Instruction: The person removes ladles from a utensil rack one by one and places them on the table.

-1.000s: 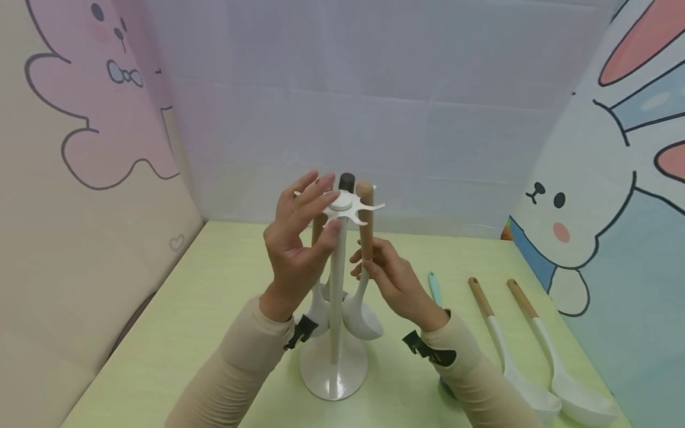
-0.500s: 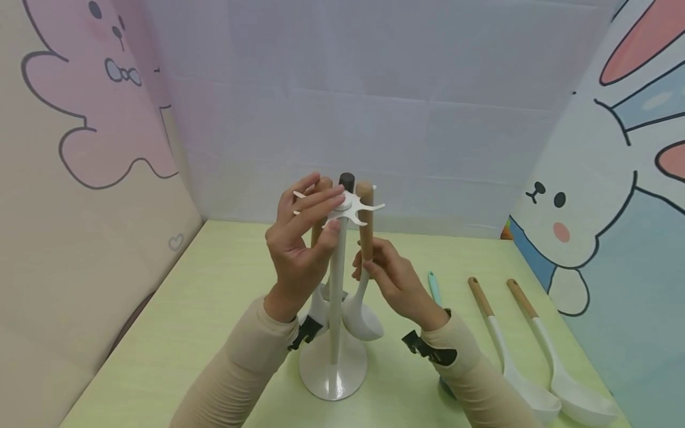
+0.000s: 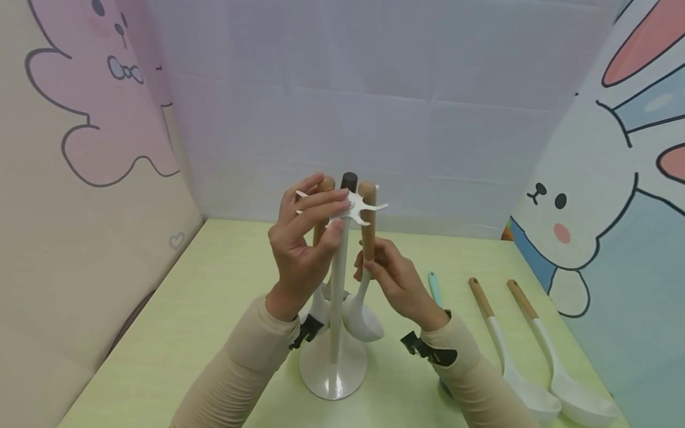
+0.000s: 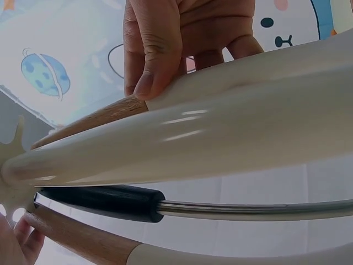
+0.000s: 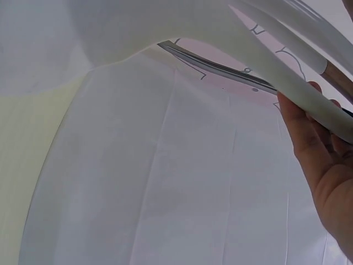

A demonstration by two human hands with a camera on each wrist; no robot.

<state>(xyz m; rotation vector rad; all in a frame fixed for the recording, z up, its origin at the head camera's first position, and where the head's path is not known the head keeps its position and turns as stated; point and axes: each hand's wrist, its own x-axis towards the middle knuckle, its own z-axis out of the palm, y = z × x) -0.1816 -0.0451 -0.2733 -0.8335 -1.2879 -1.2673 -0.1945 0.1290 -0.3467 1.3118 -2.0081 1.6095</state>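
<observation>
A white utensil stand [image 3: 334, 333] is seen upright on the pale green desk [image 3: 214, 309], near its middle, with a round base and a slim pole topped by a star-shaped hanger disc [image 3: 360, 206]. The disc is touched by the left hand [image 3: 302, 244]: its fingers [image 3: 321, 199] are laid nearly straight and slightly spread across the top, while the thumb is pressed against the pole just beneath. A white ladle with a wooden handle [image 3: 366, 238] is hung from the disc on the right side of the pole, its bowl low beside the base. The lower end of that handle is pinched by the right hand [image 3: 393, 276], thumb and forefinger closed on it. A black-handled utensil [image 3: 349, 180] and a second wooden-handled one [image 3: 323, 214] are also hung on the stand, behind the left hand. In the left wrist view the pole, the black handle [image 4: 105, 200] and the right thumb on the wooden handle are shown very close. To the right on the desk, well apart from the stand, a teal handle [image 3: 434, 288] and two white spoons with wooden handles [image 3: 495, 333] [image 3: 540, 333] are laid side by side.
</observation>
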